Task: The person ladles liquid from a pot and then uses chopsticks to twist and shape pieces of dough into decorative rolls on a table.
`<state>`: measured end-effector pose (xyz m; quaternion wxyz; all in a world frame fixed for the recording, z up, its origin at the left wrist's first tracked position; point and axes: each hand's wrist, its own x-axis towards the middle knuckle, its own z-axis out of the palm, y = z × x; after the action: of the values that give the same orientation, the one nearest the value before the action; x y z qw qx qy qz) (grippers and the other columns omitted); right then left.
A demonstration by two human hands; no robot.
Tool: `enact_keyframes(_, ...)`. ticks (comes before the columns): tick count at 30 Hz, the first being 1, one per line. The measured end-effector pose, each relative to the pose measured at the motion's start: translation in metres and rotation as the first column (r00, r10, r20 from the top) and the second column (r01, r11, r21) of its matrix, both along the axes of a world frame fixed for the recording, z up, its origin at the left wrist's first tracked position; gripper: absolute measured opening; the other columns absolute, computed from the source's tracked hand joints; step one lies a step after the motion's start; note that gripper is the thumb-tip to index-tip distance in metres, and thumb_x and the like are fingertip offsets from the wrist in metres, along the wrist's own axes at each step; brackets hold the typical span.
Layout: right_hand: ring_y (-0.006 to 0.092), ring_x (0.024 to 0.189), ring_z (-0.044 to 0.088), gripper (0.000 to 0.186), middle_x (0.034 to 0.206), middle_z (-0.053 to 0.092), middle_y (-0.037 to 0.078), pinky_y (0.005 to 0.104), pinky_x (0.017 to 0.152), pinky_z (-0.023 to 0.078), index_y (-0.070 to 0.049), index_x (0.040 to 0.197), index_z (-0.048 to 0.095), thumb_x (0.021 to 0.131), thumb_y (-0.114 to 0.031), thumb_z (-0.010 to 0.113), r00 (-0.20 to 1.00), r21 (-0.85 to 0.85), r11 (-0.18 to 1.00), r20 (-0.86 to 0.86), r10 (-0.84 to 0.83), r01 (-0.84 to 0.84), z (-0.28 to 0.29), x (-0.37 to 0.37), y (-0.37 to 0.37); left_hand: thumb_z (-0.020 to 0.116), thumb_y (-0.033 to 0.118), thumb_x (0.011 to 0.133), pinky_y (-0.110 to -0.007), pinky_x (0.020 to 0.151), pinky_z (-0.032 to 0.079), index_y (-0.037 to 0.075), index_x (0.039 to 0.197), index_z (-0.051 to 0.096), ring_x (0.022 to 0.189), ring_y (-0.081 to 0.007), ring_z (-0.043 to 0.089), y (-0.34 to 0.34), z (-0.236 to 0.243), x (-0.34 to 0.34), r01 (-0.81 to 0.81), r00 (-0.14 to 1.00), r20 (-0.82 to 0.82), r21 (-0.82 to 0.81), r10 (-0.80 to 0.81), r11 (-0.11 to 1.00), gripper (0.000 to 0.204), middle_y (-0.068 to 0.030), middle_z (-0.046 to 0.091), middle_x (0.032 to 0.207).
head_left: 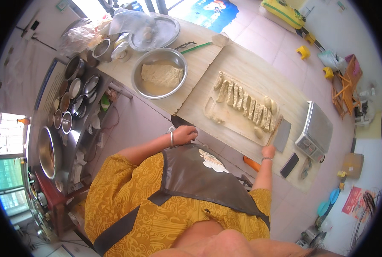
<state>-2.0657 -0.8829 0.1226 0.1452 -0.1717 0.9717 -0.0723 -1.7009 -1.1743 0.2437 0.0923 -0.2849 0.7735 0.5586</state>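
My right hand (268, 151) is closed at the near edge of the table, beside the grey blade of a cleaver (282, 136); the handle is hidden in my grip. Cut strips of dough (247, 105) lie in a row on a pale cutting board (231, 120). A few rounded dough lumps (270, 103) sit at the right end of the row, and small scraps (215, 118) lie at its left. My left hand (185, 135) rests in front of my dark apron, fingers curled; whether anything is in them is hidden.
A metal basin (138, 88) holds a large slab of dough (162, 76). Behind it are a round lid (171, 26) and a green stick (196, 48). A scale (317, 126) and a phone (289, 165) sit at the right. Pots and bowls (75, 88) crowd the left counter.
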Motion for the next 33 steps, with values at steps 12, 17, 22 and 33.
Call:
enact_keyframes(12, 0.0072, 0.051, 0.047, 0.009, 0.062, 0.052, 0.001, 0.0215, 0.044, 0.040, -0.004, 0.080, 0.053, 0.086, -0.012, 0.055, 0.603, -0.696, 0.664, 0.662, 0.445, 0.273, 0.158, 0.153, -0.142, 0.051, 0.024, 0.091, -0.029, 0.071, 0.050, 0.001, 0.111, 0.054, 0.084, -0.0168, 0.060, -0.041, 0.039, -0.099, -0.146, 0.903, -0.170, 0.740, 0.394, 0.656, 0.030, -0.0109, 0.063, 0.095)
enact_keyframes(17, 0.0100, 0.054, 0.051, 0.015, 0.065, 0.055, 0.002, 0.0245, 0.049, 0.042, -0.002, 0.082, 0.058, 0.086, -0.016, 0.056, 0.523, -0.738, 0.659, 0.623, 0.581, 0.147, 0.131, 0.162, -0.197, 0.052, 0.025, 0.091, -0.027, 0.055, 0.046, 0.004, 0.102, 0.055, 0.066, -0.0156, 0.056, -0.064, 0.012, -0.107, -0.257, 0.839, -0.127, 0.764, 0.529, 0.592, 0.023, -0.0063, 0.056, 0.078)
enact_keyframes(22, 0.0230, 0.082, 0.058, 0.019, 0.087, 0.061, 0.008, 0.0353, 0.067, 0.047, -0.006, 0.085, 0.063, 0.078, -0.023, 0.063, 0.775, -0.481, 0.612, -0.314, 0.548, -0.628, 0.023, 0.146, -0.203, 0.046, 0.024, 0.093, -0.021, 0.037, 0.023, 0.007, 0.097, 0.052, 0.044, -0.0078, 0.030, -0.115, 0.010, -0.051, -0.379, 0.825, 0.048, 0.786, 0.563, 0.488, 0.018, 0.0008, 0.038, 0.061)
enact_keyframes(33, 0.0275, 0.086, 0.059, 0.023, 0.091, 0.062, 0.011, 0.0375, 0.083, 0.046, -0.003, 0.099, 0.060, 0.080, -0.014, 0.055, 0.678, -0.774, 0.557, 0.585, 0.445, 0.302, 0.012, 0.136, -0.209, 0.042, 0.023, 0.095, -0.020, 0.034, 0.023, 0.000, 0.102, 0.054, 0.042, -0.0070, 0.033, -0.082, 0.005, -0.011, -0.433, 0.872, 0.145, 0.674, 0.468, 0.599, 0.027, -0.0047, 0.047, 0.060)
